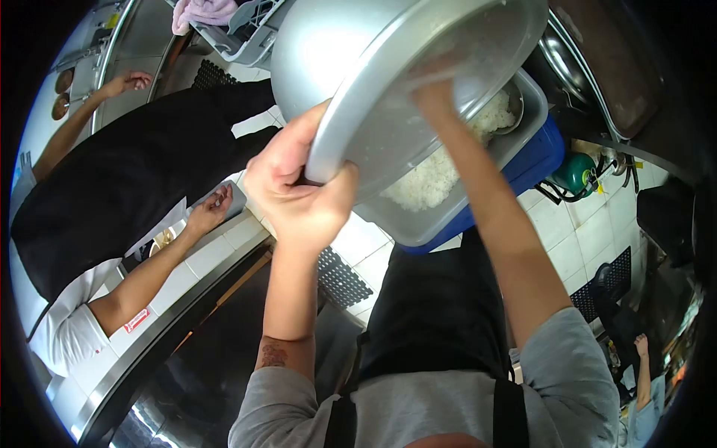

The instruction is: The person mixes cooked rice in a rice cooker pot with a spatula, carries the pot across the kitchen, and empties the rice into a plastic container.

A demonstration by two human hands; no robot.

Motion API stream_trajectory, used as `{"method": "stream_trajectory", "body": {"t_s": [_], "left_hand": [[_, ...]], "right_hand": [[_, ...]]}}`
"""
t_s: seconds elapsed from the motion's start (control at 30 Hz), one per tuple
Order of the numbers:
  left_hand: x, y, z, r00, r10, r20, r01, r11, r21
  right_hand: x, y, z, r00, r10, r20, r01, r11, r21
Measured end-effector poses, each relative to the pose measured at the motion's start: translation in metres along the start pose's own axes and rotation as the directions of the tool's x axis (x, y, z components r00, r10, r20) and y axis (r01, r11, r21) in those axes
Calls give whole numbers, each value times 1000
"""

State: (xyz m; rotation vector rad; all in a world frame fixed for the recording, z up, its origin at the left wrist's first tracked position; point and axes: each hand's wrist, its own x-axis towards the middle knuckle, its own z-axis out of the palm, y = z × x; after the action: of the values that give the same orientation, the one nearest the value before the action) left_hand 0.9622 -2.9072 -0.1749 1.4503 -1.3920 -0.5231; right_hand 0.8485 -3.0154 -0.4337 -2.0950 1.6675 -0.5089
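Note:
My left hand (302, 183) is closed around the rim of a large metal mixing bowl (340, 60), thumb inside and fingers outside. The bowl is tipped on its side above a grey plastic tub (532, 112). White cooked rice (426, 181) lies in that tub, and a smaller metal bowl (515, 104) sits at its far right end among the grains. Inside the big bowl, my right hand (433, 78) reaches toward the inner wall. Its fingers are blurred, so their grip and any contact are unclear. A few grains seem to cling to the bowl's inner surface.
A blue crate (549, 149) sits under the tub. To the left, a co-worker in a black apron (142, 164) stands close by. At the upper left is a grey crate (258, 45) with a pink cloth (205, 11). A green gas cylinder (573, 173) stands at right.

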Motion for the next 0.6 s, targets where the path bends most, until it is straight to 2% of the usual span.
{"method": "stream_trajectory", "body": {"t_s": [0.03, 0.07, 0.1, 0.13, 0.17, 0.23, 0.27, 0.33, 0.37, 0.4, 0.43, 0.5, 0.57, 0.6], "left_hand": [[1, 3, 6, 1000, 12, -7, -12, 999, -48], [2, 6, 8, 1000, 11, -6, -11, 998, -56], [4, 7, 11, 1000, 13, -7, -13, 998, -65], [6, 8, 14, 1000, 19, -8, -19, 997, -73], [4, 7, 13, 999, 33, 34, -33, 999, -1], [1, 1, 9, 991, 67, 118, -82, 988, 129], [2, -3, 7, 996, 64, 64, -72, 988, 139], [4, -12, -1, 997, 58, -46, -49, 984, 171], [5, -16, -8, 994, 12, -106, 0, 993, 118], [6, -20, -16, 989, 10, -145, 1, 997, 76], [5, -20, -25, 987, -29, -158, 38, 998, 55], [-5, -23, -39, 978, -92, -185, 97, 995, 19], [-20, -30, -46, 977, -116, -180, 129, 990, 62], [-28, -31, -47, 976, -133, -175, 148, 986, 80]], "right_hand": [[-4, -10, 20, 988, -31, -152, 22, 998, -61], [-20, -23, 48, 918, -164, -362, 89, 973, -214], [-26, -42, 35, 992, 25, -122, -2, 984, 181], [-30, -60, 21, 978, 110, 176, -186, 838, 513], [-37, -69, 34, 971, 7, 239, -158, 767, 622], [-48, -96, 21, 945, -51, 323, -236, 575, 783], [-61, -116, -11, 927, -9, 375, -331, 452, 828], [-85, -111, -34, 864, -226, 450, -186, 688, 702], [-95, -103, -44, 808, -319, 495, -78, 775, 628], [-113, -93, -46, 909, -299, 288, 40, 753, 657], [-129, -76, -40, 960, -271, 69, 161, 736, 658], [-156, -9, -24, 967, -238, 89, 187, 905, 383], [-149, 36, -23, 964, -258, -57, 258, 966, -6], [-135, 36, -21, 982, -165, -95, 188, 917, 352]]}}
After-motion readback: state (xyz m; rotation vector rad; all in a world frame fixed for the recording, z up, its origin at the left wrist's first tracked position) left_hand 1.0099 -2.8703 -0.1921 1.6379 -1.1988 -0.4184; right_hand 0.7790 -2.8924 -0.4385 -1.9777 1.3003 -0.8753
